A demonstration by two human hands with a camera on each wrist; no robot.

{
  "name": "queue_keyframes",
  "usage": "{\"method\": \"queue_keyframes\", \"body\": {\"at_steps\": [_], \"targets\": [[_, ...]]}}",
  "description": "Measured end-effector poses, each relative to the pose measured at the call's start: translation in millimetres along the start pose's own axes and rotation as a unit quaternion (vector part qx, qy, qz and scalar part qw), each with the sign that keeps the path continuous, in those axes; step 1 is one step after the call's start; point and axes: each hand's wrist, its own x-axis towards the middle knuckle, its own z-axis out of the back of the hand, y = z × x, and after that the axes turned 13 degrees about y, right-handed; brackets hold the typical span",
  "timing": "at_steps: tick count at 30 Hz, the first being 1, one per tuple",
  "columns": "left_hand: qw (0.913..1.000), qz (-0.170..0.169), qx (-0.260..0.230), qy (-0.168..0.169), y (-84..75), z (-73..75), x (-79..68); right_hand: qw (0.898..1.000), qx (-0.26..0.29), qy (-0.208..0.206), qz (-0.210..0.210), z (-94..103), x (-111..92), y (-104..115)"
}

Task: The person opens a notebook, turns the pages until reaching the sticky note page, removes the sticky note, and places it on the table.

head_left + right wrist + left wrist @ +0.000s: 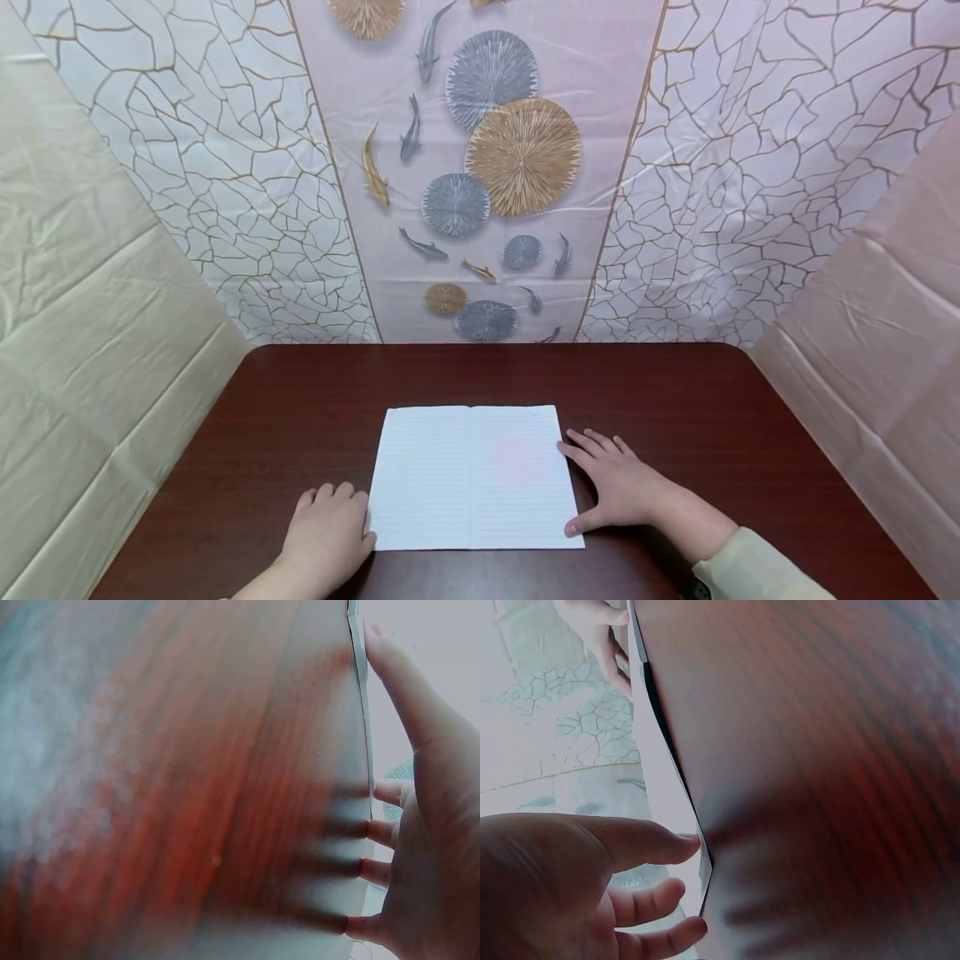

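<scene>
An open notebook with ruled white pages (pixel 427 475) lies flat on the dark reddish-brown table. My left hand (pixel 326 529) is at its left edge, with the thumb touching the near left corner and the other fingers bent loosely down beside the paper. In the left wrist view, the left thumb (pixel 656 844) meets the paper's edge. On the opposite side, my right hand (pixel 626 483) rests with fingers spread. Its thumb touches the page near the lower right corner, and the index fingertip is at the right edge. The right wrist view shows the right fingertips (pixel 379 871) down at the table surface.
The wooden table (pixel 262 417) extends around the notebook. Behind it hangs a patterned cloth (pixel 487 208) with round motifs and fish. Plain beige cloth walls (pixel 90 350) close off both sides. A dark object sits at the right sleeve (pixel 757 571).
</scene>
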Motion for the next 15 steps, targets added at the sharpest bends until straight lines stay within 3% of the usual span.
{"method": "queue_keyframes", "body": {"at_steps": [9,15], "targets": [[0.996,-0.044,-0.002,-0.077,-20.2,0.8,10.1,1.0,0.003,-0.001,0.0,-0.2,-1,0],[0.9913,-0.098,-0.001,-0.088,-44.0,5.6,23.6,1.0,0.004,0.0,0.002,0.4,-1,2]]}}
